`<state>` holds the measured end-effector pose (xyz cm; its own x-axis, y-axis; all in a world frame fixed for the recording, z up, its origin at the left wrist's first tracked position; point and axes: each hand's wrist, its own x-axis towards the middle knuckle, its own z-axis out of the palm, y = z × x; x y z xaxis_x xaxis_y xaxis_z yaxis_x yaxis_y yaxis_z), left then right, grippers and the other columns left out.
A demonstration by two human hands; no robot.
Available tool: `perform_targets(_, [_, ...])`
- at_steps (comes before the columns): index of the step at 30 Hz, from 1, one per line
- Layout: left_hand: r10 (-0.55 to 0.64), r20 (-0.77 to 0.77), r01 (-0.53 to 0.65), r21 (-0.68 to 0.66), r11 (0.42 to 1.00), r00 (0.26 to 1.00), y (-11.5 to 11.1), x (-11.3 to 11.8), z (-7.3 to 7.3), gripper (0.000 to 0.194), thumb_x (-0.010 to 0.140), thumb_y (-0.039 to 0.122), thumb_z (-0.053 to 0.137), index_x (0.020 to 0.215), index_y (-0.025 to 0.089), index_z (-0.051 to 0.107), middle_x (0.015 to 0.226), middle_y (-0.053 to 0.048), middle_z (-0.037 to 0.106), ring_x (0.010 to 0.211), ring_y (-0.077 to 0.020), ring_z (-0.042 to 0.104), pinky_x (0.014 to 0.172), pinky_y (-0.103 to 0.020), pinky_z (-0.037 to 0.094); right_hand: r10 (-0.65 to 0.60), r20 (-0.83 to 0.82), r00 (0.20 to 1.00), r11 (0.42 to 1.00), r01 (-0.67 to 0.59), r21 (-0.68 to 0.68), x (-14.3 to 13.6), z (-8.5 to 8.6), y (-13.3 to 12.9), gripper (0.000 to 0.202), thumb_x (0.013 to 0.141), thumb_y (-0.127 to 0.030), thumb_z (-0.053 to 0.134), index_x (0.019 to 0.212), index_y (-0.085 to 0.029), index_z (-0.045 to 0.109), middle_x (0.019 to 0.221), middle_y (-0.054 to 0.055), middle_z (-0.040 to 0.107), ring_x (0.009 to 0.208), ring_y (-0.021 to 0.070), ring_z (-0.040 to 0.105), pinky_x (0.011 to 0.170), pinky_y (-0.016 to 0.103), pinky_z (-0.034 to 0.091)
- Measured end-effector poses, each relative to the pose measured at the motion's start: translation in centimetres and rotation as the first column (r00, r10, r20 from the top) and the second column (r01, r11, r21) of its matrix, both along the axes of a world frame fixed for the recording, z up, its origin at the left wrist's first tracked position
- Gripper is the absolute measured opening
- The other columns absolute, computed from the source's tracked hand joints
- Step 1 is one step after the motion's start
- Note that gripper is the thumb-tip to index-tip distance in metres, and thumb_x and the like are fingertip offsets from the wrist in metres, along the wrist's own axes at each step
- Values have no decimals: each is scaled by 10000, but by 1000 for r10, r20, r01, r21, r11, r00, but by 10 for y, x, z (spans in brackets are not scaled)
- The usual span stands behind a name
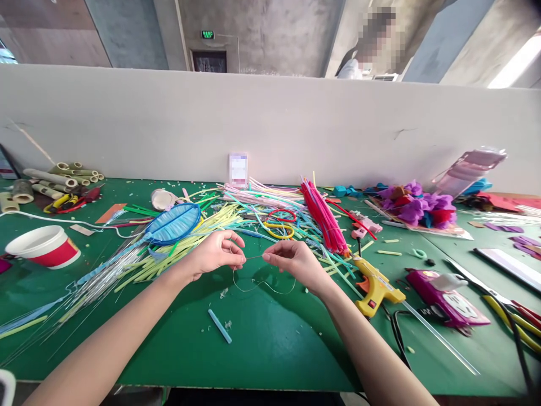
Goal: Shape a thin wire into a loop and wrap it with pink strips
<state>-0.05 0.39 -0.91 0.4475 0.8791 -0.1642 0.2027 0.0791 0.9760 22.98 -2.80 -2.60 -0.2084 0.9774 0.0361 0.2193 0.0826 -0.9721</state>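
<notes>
Bare forearms (122, 321), seemingly black clothing (253, 397)

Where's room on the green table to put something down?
Between the short blue stick, right forearm and table's near edge; also between paper cup and blue strands. Crowded: coloured stems farther back, glue gun and power strip rightward.

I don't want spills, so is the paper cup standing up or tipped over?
Upright: the paper cup sits on the green table, its mouth facing up.

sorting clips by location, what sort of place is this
Probably a craft workshop: a yellow glue gun and bundled pink pipe cleaners lie on a green table, with an exit sign beyond.
</notes>
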Motion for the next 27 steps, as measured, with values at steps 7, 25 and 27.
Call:
perform_targets(7, [4,-34,-5,-39,999,999,-1,2,2,322,656,188,813,885,162,588,688,-16,714,659,-189,703,654,-322,568,30,19,999,999,-29,-25,0,-7,3,340,721,-489,764,794,-156,757,694,27,683,623,131,573,533,236,422])
perform_targets(25, [17,-49,-19,-22,1000,999,-5,1,8,243,687,151,790,847,156,606,699,-2,710,644,-157,705,633,-267,563,67,-62,996,996,-70,-51,3,-4,1,345,674,-426,829,867,-162,720,827,38,699,723,146,624,563,232,507])
perform_targets(27, [14,-51,-15,-21,1000,999,-5,1,7,241,689,148,788,847,156,605,698,-1,708,647,-158,707,635,-266,564,62,-68,996,996,-66,-56,2,-4,1,337,668,-427,831,849,-163,724,804,31,693,697,136,610,549,225,493])
